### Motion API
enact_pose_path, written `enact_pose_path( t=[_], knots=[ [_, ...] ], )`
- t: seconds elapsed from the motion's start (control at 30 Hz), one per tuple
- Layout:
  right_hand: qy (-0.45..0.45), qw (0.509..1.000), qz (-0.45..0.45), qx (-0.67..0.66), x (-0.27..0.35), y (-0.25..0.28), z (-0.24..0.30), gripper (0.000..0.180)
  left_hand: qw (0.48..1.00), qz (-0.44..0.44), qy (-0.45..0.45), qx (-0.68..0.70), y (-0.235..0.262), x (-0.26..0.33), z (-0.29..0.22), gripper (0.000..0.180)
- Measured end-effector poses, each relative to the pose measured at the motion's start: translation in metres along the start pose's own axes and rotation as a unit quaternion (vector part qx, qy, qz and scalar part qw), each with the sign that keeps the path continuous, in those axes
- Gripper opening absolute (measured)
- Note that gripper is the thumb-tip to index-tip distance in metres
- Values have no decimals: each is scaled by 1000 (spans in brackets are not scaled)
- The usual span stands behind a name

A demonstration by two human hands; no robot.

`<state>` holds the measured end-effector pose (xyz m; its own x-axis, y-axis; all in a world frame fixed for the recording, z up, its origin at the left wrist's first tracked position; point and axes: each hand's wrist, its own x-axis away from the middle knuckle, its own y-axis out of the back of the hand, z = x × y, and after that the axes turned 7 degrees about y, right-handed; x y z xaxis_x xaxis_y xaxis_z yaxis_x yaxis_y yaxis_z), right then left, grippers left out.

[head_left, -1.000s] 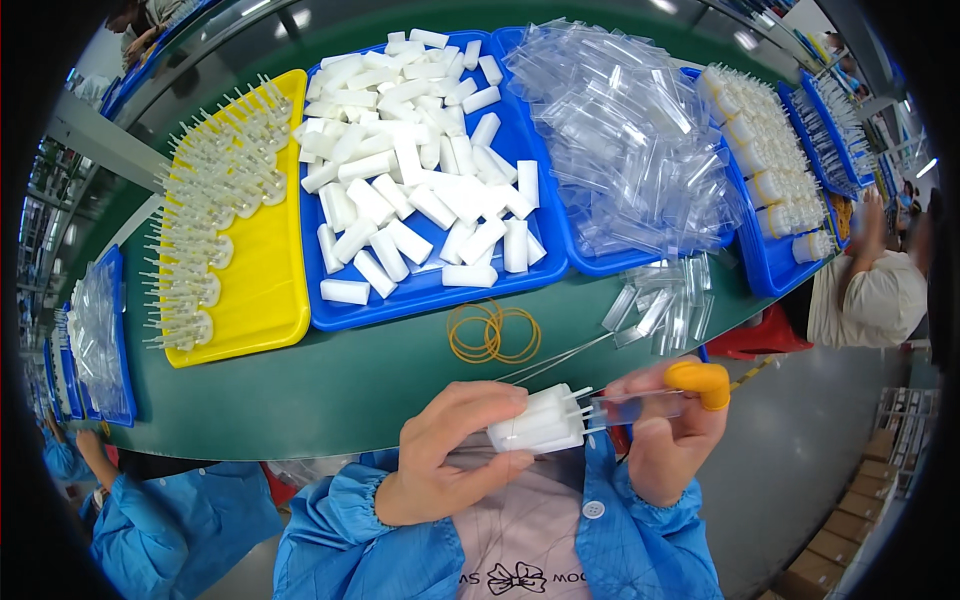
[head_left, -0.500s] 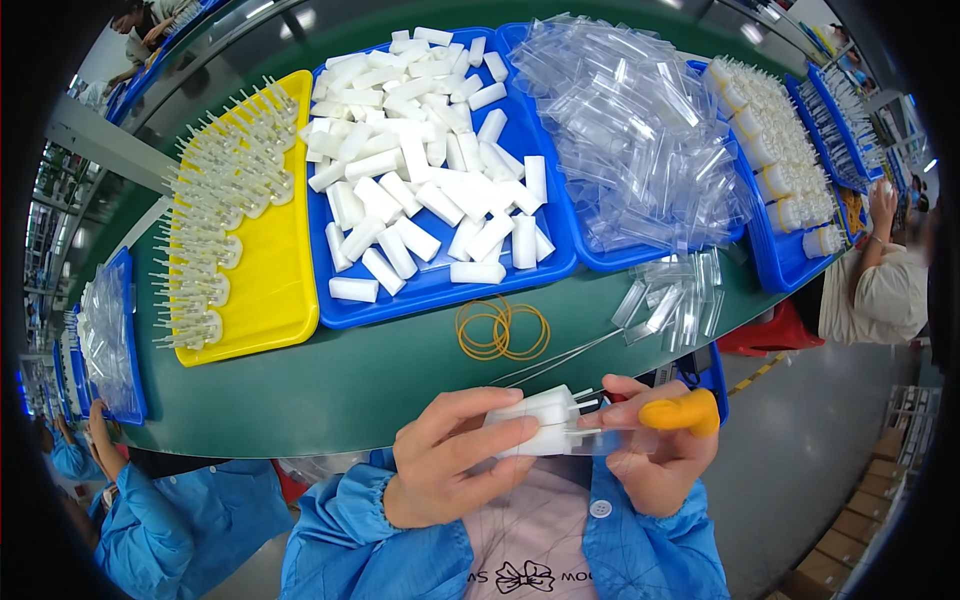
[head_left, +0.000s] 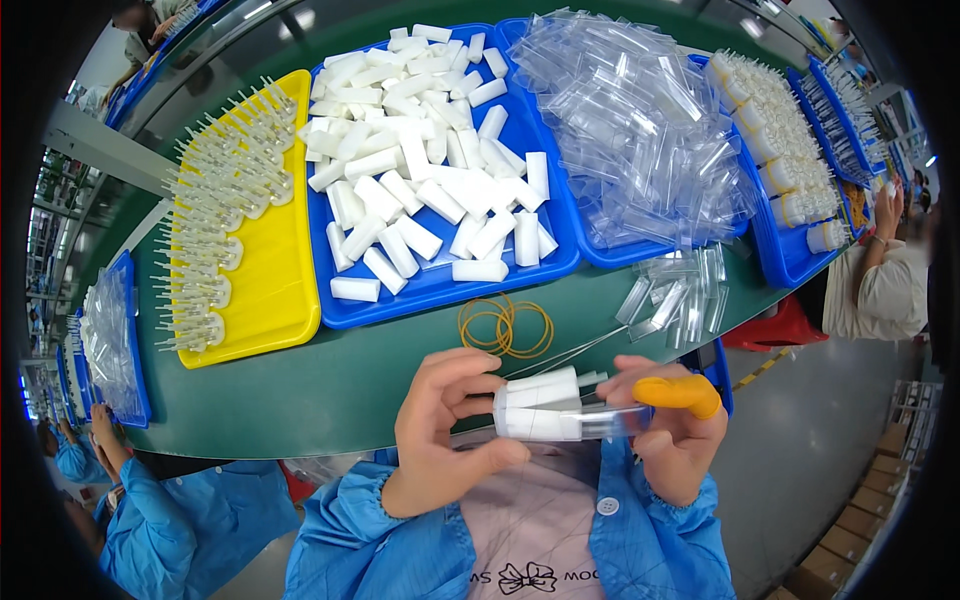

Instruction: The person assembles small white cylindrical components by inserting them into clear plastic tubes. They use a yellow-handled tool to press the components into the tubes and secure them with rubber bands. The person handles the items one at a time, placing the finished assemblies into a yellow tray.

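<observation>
Close over the person's lap, the left hand [head_left: 445,425] clasps a bundle of white tubes [head_left: 540,405] while the right hand [head_left: 670,430], wearing an orange finger cot [head_left: 680,393], pinches its clear-capped end, rubber bands [head_left: 505,325] lying beyond on the green table [head_left: 330,375].

brown cardboard boxes [head_left: 900,455] on floor, far right edge

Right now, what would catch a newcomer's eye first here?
Probably the blue tray heaped with white tubes at the centre of the green table, with a bright yellow tray on its left. Nearer, the left hand and right hand hold a bundle of white tubes.
</observation>
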<state>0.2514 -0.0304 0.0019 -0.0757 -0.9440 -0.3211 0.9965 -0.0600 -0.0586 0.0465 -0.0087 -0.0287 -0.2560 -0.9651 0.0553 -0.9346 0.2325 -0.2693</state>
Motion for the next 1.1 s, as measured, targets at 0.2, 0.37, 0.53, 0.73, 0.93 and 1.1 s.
enact_pose_path(
  t=[0.2,0.37,0.53,0.73,0.93,1.1],
  knots=[
    [-26,997,-26,66,0,10,-5,29,953,76,188,224,5,4,-10,60],
    [3,994,-17,112,-6,11,-8,26,994,46,77,65,9,1,3,49],
    [2,990,21,138,-5,20,-8,22,991,61,96,66,13,2,-1,46],
    [-1,995,34,96,-3,21,-7,22,979,55,139,138,10,2,-6,47],
    [-21,993,57,97,-7,23,2,19,983,98,114,102,16,5,-11,49],
    [-9,990,52,131,-5,25,3,17,990,112,75,-38,20,4,-17,47]
  ],
)
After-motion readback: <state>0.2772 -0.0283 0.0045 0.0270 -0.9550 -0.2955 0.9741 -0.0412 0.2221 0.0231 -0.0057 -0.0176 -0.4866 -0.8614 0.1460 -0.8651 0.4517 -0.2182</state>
